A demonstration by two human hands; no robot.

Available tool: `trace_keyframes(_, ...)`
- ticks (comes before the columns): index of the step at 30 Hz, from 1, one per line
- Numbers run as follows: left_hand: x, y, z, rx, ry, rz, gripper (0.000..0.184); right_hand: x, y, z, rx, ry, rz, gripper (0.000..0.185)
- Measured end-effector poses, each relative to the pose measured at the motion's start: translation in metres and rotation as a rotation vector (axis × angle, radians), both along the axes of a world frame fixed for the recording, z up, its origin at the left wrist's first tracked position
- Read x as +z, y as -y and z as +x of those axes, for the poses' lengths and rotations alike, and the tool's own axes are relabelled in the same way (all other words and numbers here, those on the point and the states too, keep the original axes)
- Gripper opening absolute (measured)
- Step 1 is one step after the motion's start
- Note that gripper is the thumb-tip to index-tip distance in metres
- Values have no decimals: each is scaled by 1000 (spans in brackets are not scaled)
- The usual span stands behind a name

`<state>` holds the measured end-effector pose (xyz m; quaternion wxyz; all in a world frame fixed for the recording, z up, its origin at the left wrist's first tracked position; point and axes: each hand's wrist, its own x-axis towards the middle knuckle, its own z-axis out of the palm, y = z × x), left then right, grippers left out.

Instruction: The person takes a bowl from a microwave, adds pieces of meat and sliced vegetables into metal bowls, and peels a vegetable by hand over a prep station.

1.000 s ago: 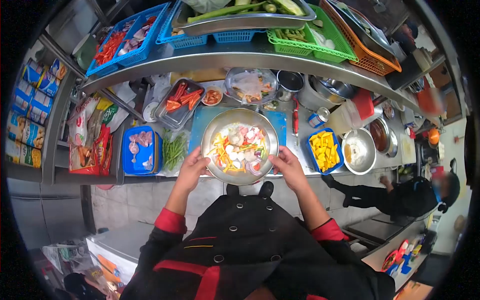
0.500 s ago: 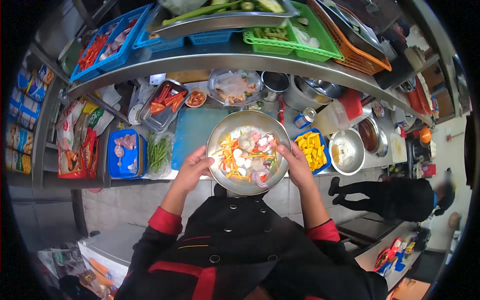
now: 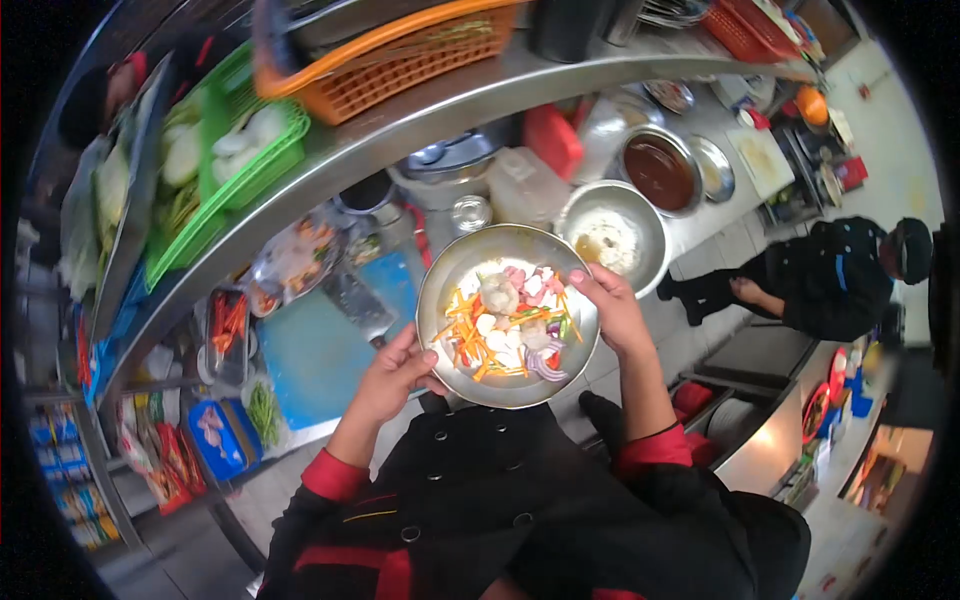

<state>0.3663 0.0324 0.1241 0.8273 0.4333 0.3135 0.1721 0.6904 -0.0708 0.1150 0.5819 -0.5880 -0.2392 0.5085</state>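
A round metal bowl point(image 3: 440, 355) is held in front of my body, level, by its two sides. Inside lie carrot strips, white pieces, pink pieces, shrimp-like pieces and sliced red onion point(image 3: 543, 366). My left hand point(image 3: 392, 378) grips the rim at the lower left, thumb on top. At the right rim my right hand point(image 3: 614, 305) holds on with its thumb over the edge. Behind the bowl are a blue cutting board point(image 3: 320, 350), a cleaver point(image 3: 362, 305) lying on it, and a metal bowl point(image 3: 648, 240) with white powder.
An overhead steel shelf point(image 3: 380, 130) carries a green basket point(image 3: 240, 180) and an orange basket point(image 3: 400, 65). Dark sauce fills a pot point(image 3: 660, 172). Another person point(image 3: 835, 275) stands at the right. A blue container point(image 3: 222, 440) with meat sits at the left.
The view has turned to the right, so the counter and shelf appear slanted. Both hands have carried the bowl rightward along the counter, off the cutting board. The cleaver has come into sight.
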Motion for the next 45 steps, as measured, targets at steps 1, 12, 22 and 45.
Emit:
trace_keyframes(1,-1,-2,19,-70,-4,15,50,5,7,21,-19,12,-5,27)
trace_keyframes(12,-4,-10,79,1,-182,-205,47,-4,65,303,-844,304,108,26)
trace_keyframes(22,-20,17,-43,813,-570,-448,40,-185,-13,597,-1337,124,-38,68)
trace_keyframes(45,-9,-20,94,-37,-304,-63,45,-174,104,346,-1047,325,-133,17)
